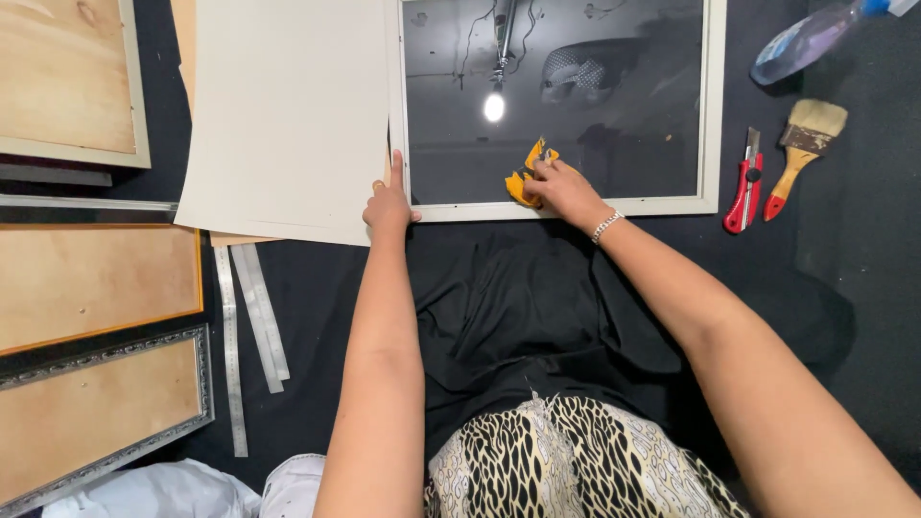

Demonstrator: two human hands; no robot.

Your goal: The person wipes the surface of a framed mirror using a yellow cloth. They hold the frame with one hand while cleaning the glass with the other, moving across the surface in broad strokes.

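Observation:
A white picture frame [712, 115] with dark reflective glass lies flat on a black cloth in front of me. My right hand [564, 190] presses a yellow cloth [526, 176] onto the glass near the frame's lower edge. My left hand [389, 203] rests on the frame's lower left corner, index finger pointing up along its left side. A large sheet of white mat board [288, 110] lies just left of the frame, touching my left hand.
A red utility knife [743, 182], a wooden paintbrush [801, 149] and a spray bottle [811, 38] lie to the right. Metal rulers [247, 317] lie below the mat board. Several frames with brown backing [91, 283] are stacked at the left.

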